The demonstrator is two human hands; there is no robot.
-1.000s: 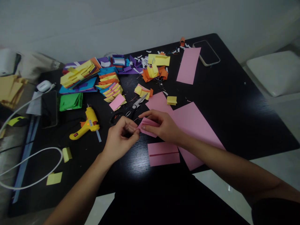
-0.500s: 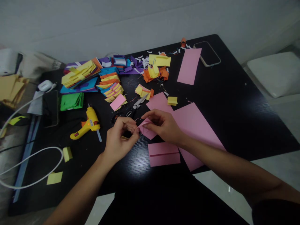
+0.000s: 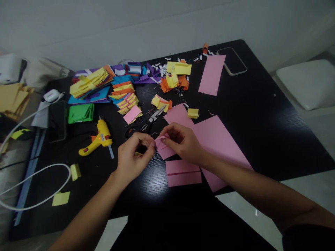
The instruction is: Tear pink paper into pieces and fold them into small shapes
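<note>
A small pink paper (image 3: pixel 164 150) is held between both hands near the middle of the black table. My left hand (image 3: pixel 134 155) pinches its left corner between thumb and fingers. On its upper right part, my right hand (image 3: pixel 181 141) grips it with thumb and forefinger. The paper looks partly folded over at the top. Just below lies a pink folded piece (image 3: pixel 183 178) with a dark gap along it. A large pink sheet (image 3: pixel 217 143) lies under the right forearm, and another pink piece (image 3: pixel 180 114) is behind the right hand. Black-handled scissors (image 3: pixel 151 120) rest behind the hands.
A yellow glue gun (image 3: pixel 101 137) lies to the left, near green folded papers (image 3: pixel 81 113) and a white cable (image 3: pixel 66 166). Coloured folded papers (image 3: pixel 123 92) and scraps fill the back. A phone (image 3: pixel 231 61) and a pink strip (image 3: pixel 212 75) are at back right.
The held pink paper has tilted slightly, and its lower part sits a little lower. Both hands keep their grip with barely any movement.
</note>
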